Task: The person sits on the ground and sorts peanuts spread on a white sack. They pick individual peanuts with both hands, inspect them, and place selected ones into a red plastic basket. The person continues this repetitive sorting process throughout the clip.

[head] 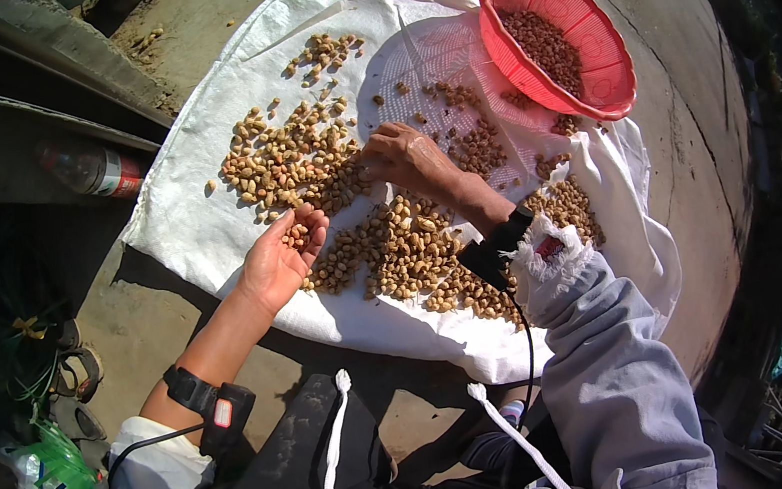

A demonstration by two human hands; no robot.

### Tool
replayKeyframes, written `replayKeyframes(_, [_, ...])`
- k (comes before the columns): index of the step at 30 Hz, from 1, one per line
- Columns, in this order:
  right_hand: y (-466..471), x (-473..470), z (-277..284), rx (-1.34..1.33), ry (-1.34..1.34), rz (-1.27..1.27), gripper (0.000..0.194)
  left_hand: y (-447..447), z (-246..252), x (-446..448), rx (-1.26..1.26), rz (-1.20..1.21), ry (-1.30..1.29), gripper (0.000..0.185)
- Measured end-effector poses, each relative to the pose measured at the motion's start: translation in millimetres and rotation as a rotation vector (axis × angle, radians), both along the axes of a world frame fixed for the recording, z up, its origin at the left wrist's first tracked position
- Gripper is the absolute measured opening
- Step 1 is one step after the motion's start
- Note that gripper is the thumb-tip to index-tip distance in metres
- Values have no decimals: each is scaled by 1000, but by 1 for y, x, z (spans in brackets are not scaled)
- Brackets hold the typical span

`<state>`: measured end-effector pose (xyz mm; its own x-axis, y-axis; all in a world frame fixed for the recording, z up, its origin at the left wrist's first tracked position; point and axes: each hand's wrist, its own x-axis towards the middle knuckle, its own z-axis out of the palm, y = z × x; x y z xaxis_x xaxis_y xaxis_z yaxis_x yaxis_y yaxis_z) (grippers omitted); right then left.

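My left hand [271,266] is turned palm up, its curled fingers cupping several small peanuts [296,237]. It is over the near left edge of a large pile of peanuts in their shells [302,155]. My right hand [412,158] reaches across to the right side of that pile, fingertips bent down together at the nuts. Whether it pinches a nut is hidden. A second pile of peanuts [411,249] lies nearer me, partly under my right forearm. All of them rest on a white woven sack [365,324] spread flat.
A red plastic basket [504,38] with small dark brown pieces [544,51] stands tilted at the sack's far right. More dark pieces [479,148] lie in its shadow. A plastic bottle [96,171] lies left of the sack. Sandals [80,371] and a green-and-white plastic bag [54,477] are farther left.
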<state>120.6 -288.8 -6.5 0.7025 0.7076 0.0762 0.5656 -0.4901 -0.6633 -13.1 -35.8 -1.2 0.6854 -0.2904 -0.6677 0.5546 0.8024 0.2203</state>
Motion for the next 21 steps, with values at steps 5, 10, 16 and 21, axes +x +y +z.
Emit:
replayKeyframes(5, [31,-7,-1,19,20,-9,41,2,-1,-1,-2,21,15,21])
replayKeyframes(10, [34,-6,2,-89,61,-14,31,4,-1,-3,16,34,22,21])
replayKeyframes(16, [18,-8,-5,-90,21,0,19,4,1,-5,8,32,17,20])
replayKeyframes(21, [22,-12,-12,-217,-66,-29,19,1,2,-5,10,20,8,20])
